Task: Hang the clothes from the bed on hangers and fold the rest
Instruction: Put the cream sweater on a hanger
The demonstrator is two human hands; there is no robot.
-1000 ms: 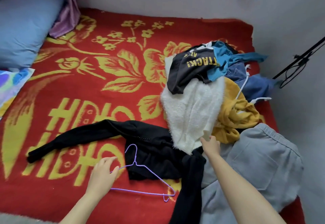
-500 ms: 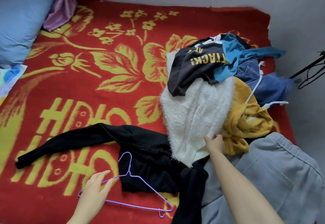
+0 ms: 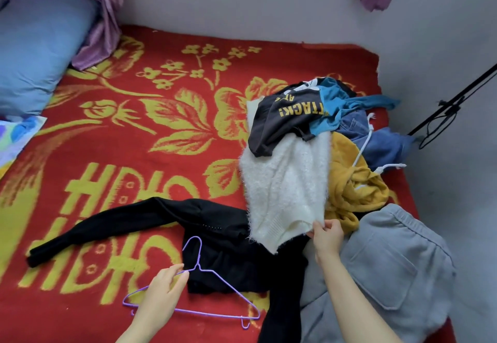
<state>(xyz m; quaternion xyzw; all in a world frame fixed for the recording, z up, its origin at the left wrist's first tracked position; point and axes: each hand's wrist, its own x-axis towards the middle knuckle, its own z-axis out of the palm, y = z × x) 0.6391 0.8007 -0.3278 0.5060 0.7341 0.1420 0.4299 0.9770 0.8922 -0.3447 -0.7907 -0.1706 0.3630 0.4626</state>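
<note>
left hand (image 3: 161, 294) moved onto hanger (image 3: 198, 260), sweater (image 3: 285, 189) pinched

Bed (image 3: 349, 55) under a red blanket (image 3: 161, 138) with yellow flowers, strewn with clothes.
A blue pillow (image 3: 35, 55) sits at the far left, with a patterned cloth (image 3: 16, 138) at the left edge. A black top (image 3: 209, 224) lies spread in front, a purple wire hanger (image 3: 197, 265) partly on it. To the right is a heap with a white fluffy sweater (image 3: 285, 186), and grey trousers (image 3: 390, 267) lie nearest.

white sweater (image 3: 285, 189): fuzzy knit | purple hanger (image 3: 200, 293): thin smooth wire | blanket (image 3: 150, 138): matt woven cloth
</note>
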